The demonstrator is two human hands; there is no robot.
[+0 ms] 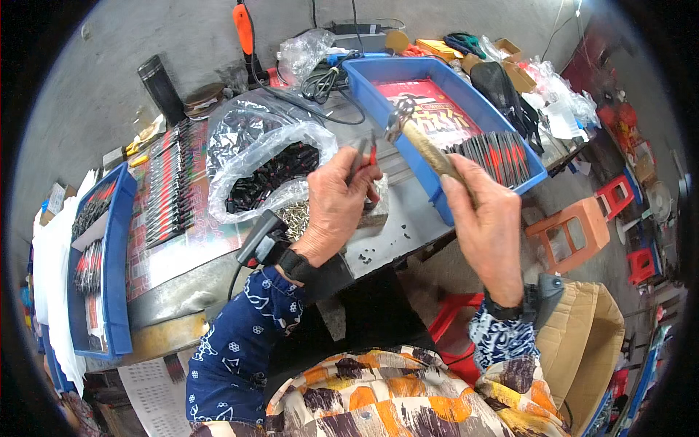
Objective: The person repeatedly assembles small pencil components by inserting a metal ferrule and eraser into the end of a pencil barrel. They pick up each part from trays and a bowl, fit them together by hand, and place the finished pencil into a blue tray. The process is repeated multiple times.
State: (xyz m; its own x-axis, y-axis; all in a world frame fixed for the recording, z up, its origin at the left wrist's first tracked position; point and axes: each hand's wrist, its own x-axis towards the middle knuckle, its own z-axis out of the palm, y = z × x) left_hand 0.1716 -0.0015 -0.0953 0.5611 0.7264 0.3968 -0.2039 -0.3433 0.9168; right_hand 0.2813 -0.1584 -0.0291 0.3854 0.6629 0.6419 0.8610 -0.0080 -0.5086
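Observation:
My right hand (484, 218) is closed round the wooden handle of a hammer (429, 146), whose metal head is raised toward the blue bin. My left hand (336, 204) pinches a slim black-and-red piece (362, 156) upright; its exact kind is unclear. Just under and beside the left hand stands a small block (377, 211), partly hidden by the fingers. A pile of small brass-coloured metal pins (295, 218) lies left of that hand. Beyond them, an open clear plastic bag (251, 138) holds many small black parts (277, 175).
A blue bin (397, 149) at the back right holds rows of black-and-red pieces (495, 156). More such pieces (169, 186) lie lined up at the left, beside another blue bin (122, 284). Black crumbs (366, 256) dot the table's front. A cardboard box (582, 342) stands at the lower right.

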